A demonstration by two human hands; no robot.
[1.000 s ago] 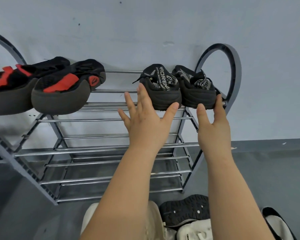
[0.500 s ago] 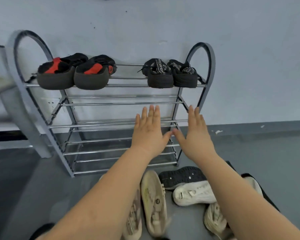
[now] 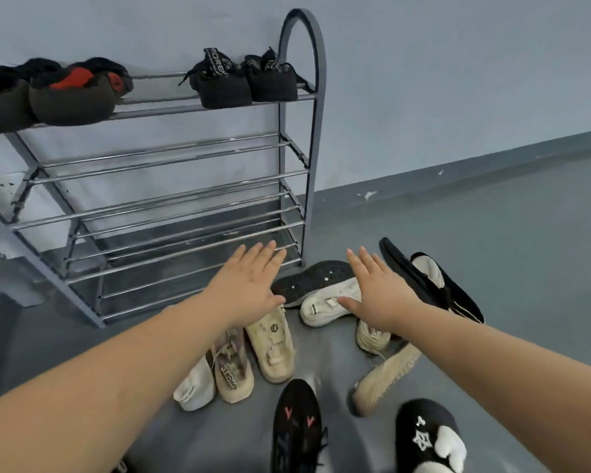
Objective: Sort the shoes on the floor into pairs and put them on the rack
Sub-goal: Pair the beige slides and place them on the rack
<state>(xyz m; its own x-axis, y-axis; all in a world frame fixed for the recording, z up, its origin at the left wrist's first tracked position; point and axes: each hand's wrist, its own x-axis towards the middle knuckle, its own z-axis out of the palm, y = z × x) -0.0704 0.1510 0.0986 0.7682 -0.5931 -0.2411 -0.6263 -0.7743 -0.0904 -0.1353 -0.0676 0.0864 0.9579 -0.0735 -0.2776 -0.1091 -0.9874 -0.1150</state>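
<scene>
Both hands, L (image 3: 249, 288) & R (image 3: 384, 295), have dropped from the rack (image 3: 316, 138) w/ fingers straight, holding nothing. White shoe (image 3: 325, 307) lies just under R fingertips. Two pairs shelved; next pick likely starts.

Home entryway, metal shoe rack (image 3: 301, 138), scattered shoes (image 3: 270, 346), plain wall (image 3: 458, 63)

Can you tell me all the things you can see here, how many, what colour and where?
rack: 1, grey with silver bars, against the wall
black-red shoes: 2, top shelf, left
black shoes: 2, top shelf, right
floor shoes: a jumbled pile, mostly cream and white, some black, below the rack's right end; exact count unclear
wall: 1, pale blue, behind the rack
floor: 1, grey
left hand: 1, empty, fingers straight, above the pile
right hand: 1, empty, fingers straight, above the pile
</scene>
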